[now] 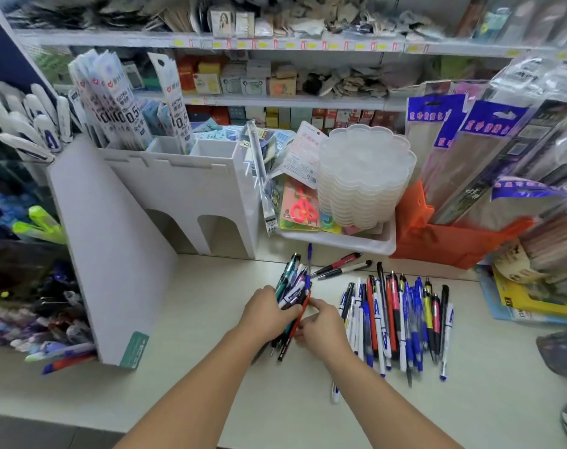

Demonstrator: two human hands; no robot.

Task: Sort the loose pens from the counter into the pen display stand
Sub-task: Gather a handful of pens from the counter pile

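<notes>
Our left hand (269, 311): fingers curled round a bundle of pens (292, 286), held just above the counter (194, 319), tips fanning up and away from us.

Our right hand (317, 322): thumb and fingertips pinching a red pen (300, 315) at the near edge of that bundle; the red pen runs slantwise and touches the other pens in the grip.

Loose pens (398, 315): a row lying side by side on the counter, just right of our right hand, mostly blue, white, red and black. Two more pens (340, 265) lie slantwise beyond the row, near the white tray (340, 244). One white pen (335, 392) lies apart, close by our right forearm.

Pen display stand (120, 238): white, stepped, at the left of the counter, well apart from both hands. Its upper compartments hold packaged refills (110, 98); white-and-blue pens (33, 124) stand at its far left.

Also noted: stack of clear plastic lids (363, 176) on the tray, pink scissors pack (303, 207) beside it, orange bag (437, 238) to the right.
</notes>
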